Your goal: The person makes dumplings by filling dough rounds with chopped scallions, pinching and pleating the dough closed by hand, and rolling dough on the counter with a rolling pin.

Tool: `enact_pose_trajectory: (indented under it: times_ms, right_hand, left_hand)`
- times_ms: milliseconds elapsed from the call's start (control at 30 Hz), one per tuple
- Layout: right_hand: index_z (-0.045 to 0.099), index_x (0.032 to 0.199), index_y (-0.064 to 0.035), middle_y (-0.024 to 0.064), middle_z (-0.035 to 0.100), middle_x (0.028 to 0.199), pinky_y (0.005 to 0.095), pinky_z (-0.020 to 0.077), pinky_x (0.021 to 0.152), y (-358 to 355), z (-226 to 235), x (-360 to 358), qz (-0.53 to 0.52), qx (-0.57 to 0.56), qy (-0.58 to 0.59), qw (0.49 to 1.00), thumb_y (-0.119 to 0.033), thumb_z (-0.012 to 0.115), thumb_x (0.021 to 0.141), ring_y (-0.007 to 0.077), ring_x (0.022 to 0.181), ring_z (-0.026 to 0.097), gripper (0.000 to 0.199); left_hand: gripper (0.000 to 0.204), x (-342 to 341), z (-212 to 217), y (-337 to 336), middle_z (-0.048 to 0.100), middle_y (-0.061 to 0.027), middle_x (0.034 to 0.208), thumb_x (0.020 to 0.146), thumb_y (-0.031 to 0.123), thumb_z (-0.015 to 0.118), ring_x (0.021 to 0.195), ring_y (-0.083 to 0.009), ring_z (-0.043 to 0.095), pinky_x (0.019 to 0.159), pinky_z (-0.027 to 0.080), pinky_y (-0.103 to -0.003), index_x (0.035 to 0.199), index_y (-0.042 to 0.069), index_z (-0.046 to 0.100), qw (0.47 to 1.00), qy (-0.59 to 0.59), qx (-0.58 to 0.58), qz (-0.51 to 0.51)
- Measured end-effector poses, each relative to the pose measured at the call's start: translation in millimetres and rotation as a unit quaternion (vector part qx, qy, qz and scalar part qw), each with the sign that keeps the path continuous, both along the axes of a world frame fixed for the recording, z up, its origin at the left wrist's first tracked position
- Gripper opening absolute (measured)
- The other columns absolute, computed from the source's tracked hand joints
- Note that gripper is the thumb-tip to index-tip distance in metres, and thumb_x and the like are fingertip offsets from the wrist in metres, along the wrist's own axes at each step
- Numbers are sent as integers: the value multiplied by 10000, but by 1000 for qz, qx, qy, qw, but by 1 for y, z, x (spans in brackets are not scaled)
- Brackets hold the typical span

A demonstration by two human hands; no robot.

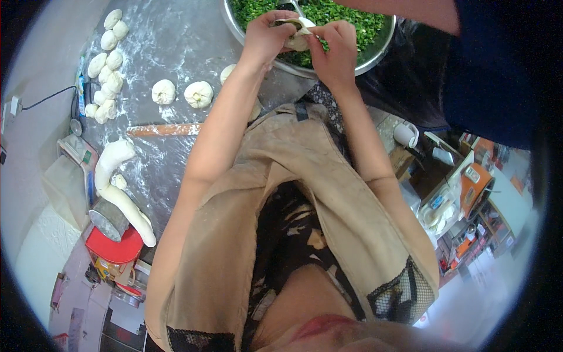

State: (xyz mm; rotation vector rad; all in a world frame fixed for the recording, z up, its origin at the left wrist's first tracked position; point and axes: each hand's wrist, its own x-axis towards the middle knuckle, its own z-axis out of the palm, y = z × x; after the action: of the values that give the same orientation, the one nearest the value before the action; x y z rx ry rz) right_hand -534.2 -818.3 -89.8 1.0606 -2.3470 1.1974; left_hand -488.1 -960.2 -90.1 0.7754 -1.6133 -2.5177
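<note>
Over the near rim of a big metal bowl (375, 63), both hands hold one filled dough bun (298, 43), its mouth partly gathered. My left hand (265, 36) cups it from the left, with the thumb at the opening. From the other side my right hand (336, 51) pinches the edge of the dough between thumb and fingers. Chopped greens (372, 32) fill the bowl, and a spoon (298, 8) rests in them. Left of my left forearm lie pleated buns, one (199, 94) beside another (163, 92); a third (226, 73) is partly hidden by the forearm.
A floury rolling pin (161, 129) lies partly under my left forearm. Several dough lumps (111, 82) line the worktop's (176, 41) far left, with a thick dough rope (115, 170) nearer. A metal canister (109, 219) stands beside it. Another person's arm (410, 10) reaches in at top right.
</note>
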Motion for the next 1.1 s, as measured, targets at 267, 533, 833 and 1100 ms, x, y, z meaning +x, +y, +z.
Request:
enact_pose_trajectory:
  times_ms: [267,533,833,1100]
  right_hand:
    - [635,818,-81,61,543,816,370,403,690,0,5,2,5,-1,41,999,-78,698,682,270,810,505,149]
    - [569,1046,-53,55,589,997,264,496,678,15,-18,-1,30,-243,-485,839,-111,607,861,153,839,590,198]
    - [499,1064,-56,69,583,1021,372,544,768,32,-2,1,91,-478,-585,649,-134,531,930,185,928,603,159]
    - [496,1071,-61,76,598,1009,395,541,806,24,-11,11,100,-492,-600,623,-140,529,930,203,941,612,166]
  left_hand:
    - [284,0,3,-4,640,-64,903,771,-5,585,712,-115,624,605,538,-250,1050,27,626,995,-8,-100,-21]
    - [333,-8,30,-2,634,-86,979,909,279,511,852,-158,632,681,553,-291,1099,24,611,994,-49,-31,-88]
    - [413,-19,-12,-16,507,-155,1254,750,79,558,1126,-334,505,868,469,-409,1144,193,616,589,54,-789,-165]
    - [376,11,28,22,436,-190,1323,921,228,460,1234,-347,399,1039,289,-403,1232,28,523,827,199,-526,-19]
